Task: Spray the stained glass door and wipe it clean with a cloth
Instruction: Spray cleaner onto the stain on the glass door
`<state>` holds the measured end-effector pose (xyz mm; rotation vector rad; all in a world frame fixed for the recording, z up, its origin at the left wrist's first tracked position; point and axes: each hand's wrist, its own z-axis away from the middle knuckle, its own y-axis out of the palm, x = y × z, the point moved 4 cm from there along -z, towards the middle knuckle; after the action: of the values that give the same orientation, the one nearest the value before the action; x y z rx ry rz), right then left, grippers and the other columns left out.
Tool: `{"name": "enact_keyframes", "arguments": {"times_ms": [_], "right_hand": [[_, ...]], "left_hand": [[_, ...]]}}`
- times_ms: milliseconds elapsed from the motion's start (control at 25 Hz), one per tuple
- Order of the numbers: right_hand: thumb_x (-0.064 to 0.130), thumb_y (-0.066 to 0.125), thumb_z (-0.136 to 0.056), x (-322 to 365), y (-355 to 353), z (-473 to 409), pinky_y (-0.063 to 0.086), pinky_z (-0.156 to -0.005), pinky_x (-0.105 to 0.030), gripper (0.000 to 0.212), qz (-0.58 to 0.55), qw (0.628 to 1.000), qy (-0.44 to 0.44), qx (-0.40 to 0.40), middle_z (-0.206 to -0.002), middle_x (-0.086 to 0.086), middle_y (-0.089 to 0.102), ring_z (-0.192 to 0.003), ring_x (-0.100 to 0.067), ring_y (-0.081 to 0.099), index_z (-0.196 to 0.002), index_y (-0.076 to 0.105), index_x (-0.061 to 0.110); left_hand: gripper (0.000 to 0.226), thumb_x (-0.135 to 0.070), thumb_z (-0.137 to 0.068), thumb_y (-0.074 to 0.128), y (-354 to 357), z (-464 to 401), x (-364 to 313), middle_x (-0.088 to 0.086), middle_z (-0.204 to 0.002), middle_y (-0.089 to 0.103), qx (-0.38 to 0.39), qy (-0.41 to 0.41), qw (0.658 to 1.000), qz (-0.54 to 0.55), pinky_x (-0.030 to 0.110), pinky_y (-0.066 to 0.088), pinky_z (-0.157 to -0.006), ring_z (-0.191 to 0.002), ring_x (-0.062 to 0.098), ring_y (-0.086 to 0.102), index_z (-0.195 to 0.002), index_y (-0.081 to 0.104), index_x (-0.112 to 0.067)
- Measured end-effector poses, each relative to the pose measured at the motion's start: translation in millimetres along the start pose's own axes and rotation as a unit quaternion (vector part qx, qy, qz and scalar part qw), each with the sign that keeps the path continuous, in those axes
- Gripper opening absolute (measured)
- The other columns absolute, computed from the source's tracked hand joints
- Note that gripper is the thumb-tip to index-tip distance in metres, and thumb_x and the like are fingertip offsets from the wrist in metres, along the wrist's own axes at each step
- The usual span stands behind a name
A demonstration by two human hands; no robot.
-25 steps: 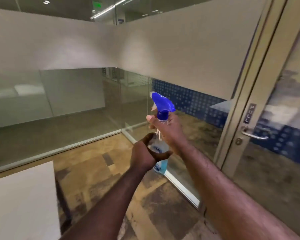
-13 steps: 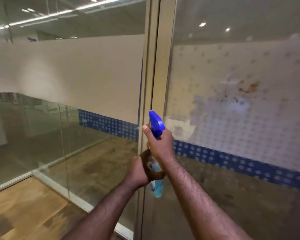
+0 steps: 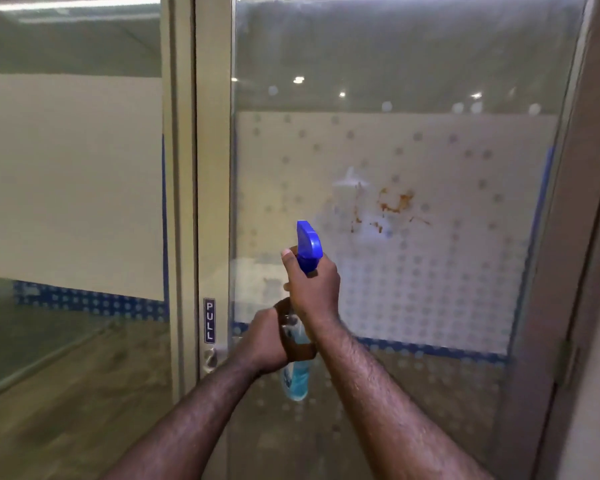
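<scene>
A person's right hand [image 3: 312, 292] grips the neck of a light, rigid plastic spray bottle [image 3: 297, 372]; the left hand [image 3: 267, 344] steadies its body, aimed at the orange-stained glass door [image 3: 395, 202]. Probably slippery when wet.

A: Where does the one view look from?
B: From the person's head, facing forward and slightly down, close to the door [image 3: 395, 271].
A: How close?
B: Near: both forearms reach up from the bottom edge, the hands [image 3: 312, 289] mid-picture before the glass.
</scene>
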<state>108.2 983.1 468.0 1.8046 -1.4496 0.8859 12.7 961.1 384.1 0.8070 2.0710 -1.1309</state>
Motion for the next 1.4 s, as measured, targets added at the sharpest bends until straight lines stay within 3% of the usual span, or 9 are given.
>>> {"name": "enact_keyframes", "arguments": {"times_ms": [80,200,400,560,720,840,1000,1160,1400], "right_hand": [[0.035,0.067,-0.087,-4.3,5.5,-23.4,0.058,-0.074,-0.049,0.016,0.016,1.0,-0.002,-0.024,-0.077,-0.005,0.066,-0.077,-0.032,0.067,-0.077,0.059,0.025],[0.037,0.065,-0.087,-10.2,13.0,-52.4,0.058,-0.073,-0.046,0.016,0.046,0.998,-0.014,-0.051,-0.078,-0.006,0.067,-0.076,-0.03,0.068,-0.081,0.06,0.023],[0.039,0.064,-0.088,-15.9,16.2,-92.4,0.056,-0.063,-0.036,0.021,0.084,0.99,-0.046,-0.102,-0.07,0.003,0.062,-0.066,-0.017,0.062,-0.074,0.054,0.026],[0.037,0.062,-0.09,-20.2,14.8,-121.2,0.04,-0.055,-0.021,0.029,0.131,0.981,-0.073,-0.122,-0.061,0.008,0.052,-0.056,-0.007,0.05,-0.067,0.049,0.025],[0.032,0.062,-0.091,-24.5,9.5,-145.2,0.043,-0.057,-0.02,0.018,0.144,0.981,-0.068,-0.107,-0.068,0.008,0.055,-0.062,-0.008,0.053,-0.077,0.051,0.028],[0.033,0.062,-0.09,-18.7,-4.4,-162.3,0.048,-0.059,-0.025,0.017,0.137,0.982,-0.073,-0.107,-0.069,0.005,0.056,-0.064,-0.01,0.055,-0.08,0.055,0.022],[0.033,0.063,-0.089,2.9,-40.4,-186.9,0.043,-0.053,-0.026,0.022,0.132,0.976,-0.087,-0.152,-0.064,0.006,0.055,-0.058,-0.01,0.054,-0.071,0.053,0.023],[0.027,0.062,-0.086,12.9,-81.9,-206.4,0.059,-0.067,-0.049,0.021,0.139,0.97,-0.07,-0.189,-0.068,-0.005,0.062,-0.07,-0.029,0.066,-0.068,0.054,0.021],[0.03,0.063,-0.083,6.1,-143.1,-203.8,0.058,-0.072,-0.051,0.019,0.142,0.959,-0.066,-0.238,-0.073,-0.005,0.064,-0.074,-0.03,0.067,-0.068,0.053,0.024]], "left_hand": [[0.055,-0.029,-0.061,0.09,0.9,-27.9,4.5,-0.007,-0.099,0.076,0.005,0.01,1.0,0.019,0.042,0.062,-0.082,-0.092,0.007,0.073,-0.109,0.063,-0.031],[0.063,-0.037,-0.062,0.089,2.7,-66.5,10.4,-0.009,-0.108,0.071,0.027,0.037,0.999,0.01,0.033,0.061,-0.083,-0.099,0.005,0.068,-0.117,0.06,-0.031],[0.065,-0.049,-0.056,0.082,9.1,-113.3,5.8,-0.006,-0.105,0.071,0.054,0.063,0.996,0.035,0.015,0.053,-0.066,-0.094,0.005,0.068,-0.112,0.061,-0.025],[0.048,-0.027,-0.072,0.085,17.5,-144.3,3.4,-0.005,-0.104,0.07,0.055,0.077,0.995,0.03,0.021,0.054,-0.072,-0.101,0.014,0.067,-0.113,0.061,-0.018],[0.048,-0.024,-0.073,0.086,25.0,-164.7,-2.5,-0.005,-0.105,0.07,0.053,0.091,0.994,0.037,0.02,0.054,-0.073,-0.103,0.015,0.068,-0.114,0.061,-0.018],[0.055,-0.026,-0.073,0.087,32.2,-178.3,-18.9,0.002,-0.114,0.07,0.047,0.1,0.993,0.035,0.028,0.058,-0.079,-0.106,0.018,0.066,-0.119,0.06,-0.016],[0.061,-0.035,-0.071,0.087,49.6,-200.2,-61.1,0.001,-0.12,0.069,0.054,0.129,0.99,0.032,0.036,0.058,-0.087,-0.107,0.017,0.066,-0.123,0.059,-0.018],[0.056,-0.033,-0.074,0.087,82.4,-217.1,-95.5,0.001,-0.123,0.069,0.081,0.141,0.986,0.035,0.041,0.057,-0.093,-0.111,0.018,0.065,-0.121,0.059,-0.02],[0.058,-0.028,-0.073,0.087,137.2,-218.3,-121.1,-0.003,-0.116,0.068,0.136,0.153,0.978,0.045,0.037,0.058,-0.09,-0.102,0.011,0.066,-0.122,0.058,-0.02]]}}
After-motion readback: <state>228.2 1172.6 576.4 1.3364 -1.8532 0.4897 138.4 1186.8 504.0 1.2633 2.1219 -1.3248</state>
